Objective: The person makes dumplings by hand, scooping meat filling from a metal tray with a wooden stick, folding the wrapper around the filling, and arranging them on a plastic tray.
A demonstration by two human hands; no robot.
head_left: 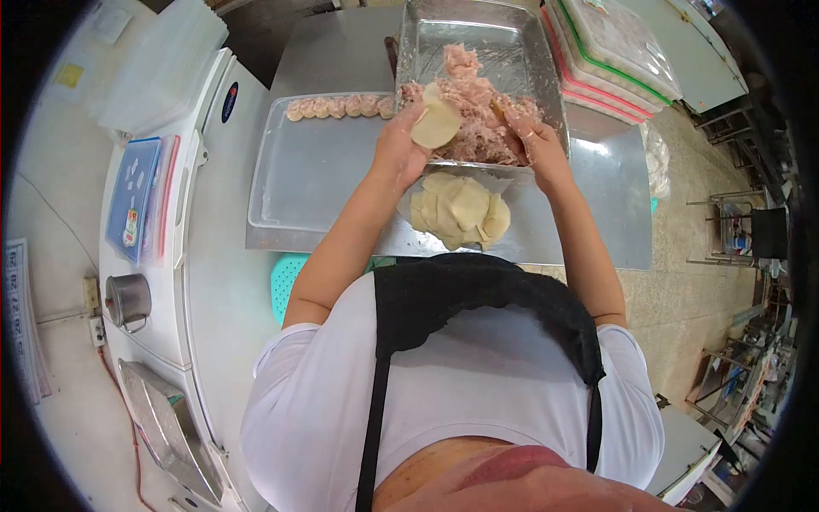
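Observation:
A round pale dough wrapper [436, 125] lies in my left hand [401, 143], held at the near left edge of a metal tray [529, 26]. Pink minced filling [478, 102] fills the near part of that tray. Over its right side, my right hand [537, 145] has its fingers closed round a thin brown stick-like tool [497, 110], whose tip is at the filling. Between my forearms, a pile of overlapping wrappers [461, 210] rests on a sheet. To the left, a translucent tray [311, 175] holds a row of filled dumplings [337, 107] along its far edge.
Stacked containers with green and red rims [610, 60] stand at the far right of the metal table [610, 200]. A white freezer [223, 299] is on the left, with a metal pot [130, 299] and blue lids [132, 200]. A turquoise perforated item [286, 282] shows below the table edge.

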